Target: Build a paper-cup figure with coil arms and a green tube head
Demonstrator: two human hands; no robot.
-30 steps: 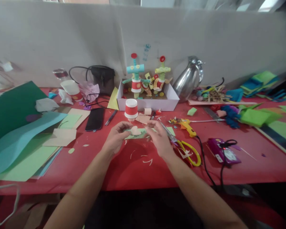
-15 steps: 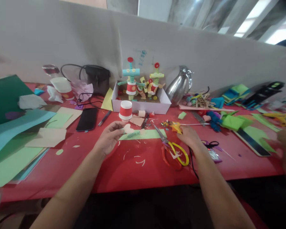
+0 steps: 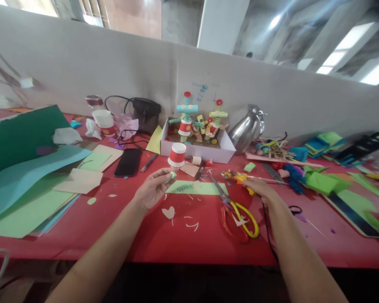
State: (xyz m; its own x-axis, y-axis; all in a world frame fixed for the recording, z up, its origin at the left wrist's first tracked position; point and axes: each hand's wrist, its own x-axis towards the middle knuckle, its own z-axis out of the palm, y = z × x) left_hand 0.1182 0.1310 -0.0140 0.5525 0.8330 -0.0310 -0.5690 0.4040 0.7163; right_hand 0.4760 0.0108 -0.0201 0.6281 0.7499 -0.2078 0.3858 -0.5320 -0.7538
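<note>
Between thumb and fingers, my left hand (image 3: 153,188) pinches a small pale green folded paper piece (image 3: 173,174). My right hand (image 3: 261,187) is closed round a yellow glue gun (image 3: 240,178), whose black cord runs down toward the table's front edge. A green paper spring (image 3: 185,187) rests on a light green paper strip (image 3: 211,188) between the hands. Below lies a cream paper heart (image 3: 168,212). Scissors (image 3: 236,210) with red and yellow handles lie open beside my right wrist. Just beyond my left hand stands an upside-down red and white paper cup (image 3: 177,155).
A white box (image 3: 196,154) holds paper-cup figures at the back. Beside it stands a steel jug (image 3: 246,128). On the left are a black phone (image 3: 127,162) and coloured paper sheets (image 3: 28,214). A dark tablet-like object (image 3: 353,215) lies at right among green scraps.
The cream heart has gone from my left fingertips to the table, and the green piece is now in them. The view has shifted left and up. Another person's arm at right has left view.
</note>
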